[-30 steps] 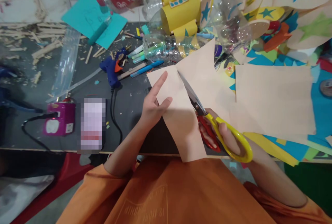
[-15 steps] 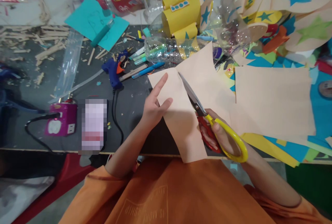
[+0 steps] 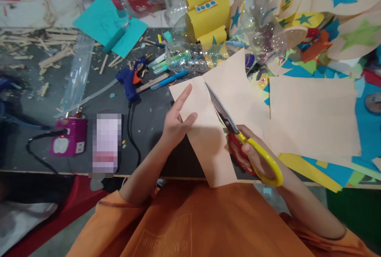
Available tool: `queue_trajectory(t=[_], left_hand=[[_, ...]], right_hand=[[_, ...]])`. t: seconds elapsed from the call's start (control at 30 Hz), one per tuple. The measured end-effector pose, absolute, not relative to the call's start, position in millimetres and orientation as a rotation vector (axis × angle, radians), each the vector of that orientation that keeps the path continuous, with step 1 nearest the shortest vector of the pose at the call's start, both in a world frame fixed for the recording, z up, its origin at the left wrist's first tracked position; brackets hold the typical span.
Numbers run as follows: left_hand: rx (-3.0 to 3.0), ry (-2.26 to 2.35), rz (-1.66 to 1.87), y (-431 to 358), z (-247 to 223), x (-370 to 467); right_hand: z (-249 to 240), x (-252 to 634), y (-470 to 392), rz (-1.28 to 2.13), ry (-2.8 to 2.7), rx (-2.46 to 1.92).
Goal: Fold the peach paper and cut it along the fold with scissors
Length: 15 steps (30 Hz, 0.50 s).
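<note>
A cream sheet of paper (image 3: 205,138) lies across the table's front edge, with a long cut running up through it. My left hand (image 3: 178,122) grips the strip left of the cut, thumb and forefinger on top, other fingers hidden beneath. In my right hand (image 3: 253,149) are scissors (image 3: 228,122) with one yellow and one red handle. Their blades look nearly closed, lying along the cut, tips near its upper end. The wider part of the sheet (image 3: 235,78) spreads to the right, partly behind the scissors and right hand.
More cream paper (image 3: 315,114) lies right, over blue and yellow scraps. Behind are clear bottles (image 3: 190,56) and a yellow-wrapped bottle (image 3: 210,16). Leftward are a blue glue gun (image 3: 129,82), markers (image 3: 169,80), a phone (image 3: 107,142), a purple power adapter (image 3: 68,136) and wood splinters (image 3: 59,56).
The scissors have turned slightly in my right hand, and a small gap now shows between the blades and the strip's cut edge. My left hand stays in place on the paper.
</note>
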<state>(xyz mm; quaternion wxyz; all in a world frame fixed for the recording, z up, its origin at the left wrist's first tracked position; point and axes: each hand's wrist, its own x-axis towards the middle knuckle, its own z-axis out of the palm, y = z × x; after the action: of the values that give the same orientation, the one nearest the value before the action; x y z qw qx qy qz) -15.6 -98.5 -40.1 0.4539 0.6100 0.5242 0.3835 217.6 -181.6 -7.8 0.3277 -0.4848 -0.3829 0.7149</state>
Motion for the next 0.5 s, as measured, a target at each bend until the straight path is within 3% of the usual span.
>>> queue_trajectory(t=[0.5], left_hand=[[1.476,1.243,0.899,-102.7,-36.9,-13.8]], right_hand=[[-8.3,225.2,-175.9,1.997,-1.099,-1.075]])
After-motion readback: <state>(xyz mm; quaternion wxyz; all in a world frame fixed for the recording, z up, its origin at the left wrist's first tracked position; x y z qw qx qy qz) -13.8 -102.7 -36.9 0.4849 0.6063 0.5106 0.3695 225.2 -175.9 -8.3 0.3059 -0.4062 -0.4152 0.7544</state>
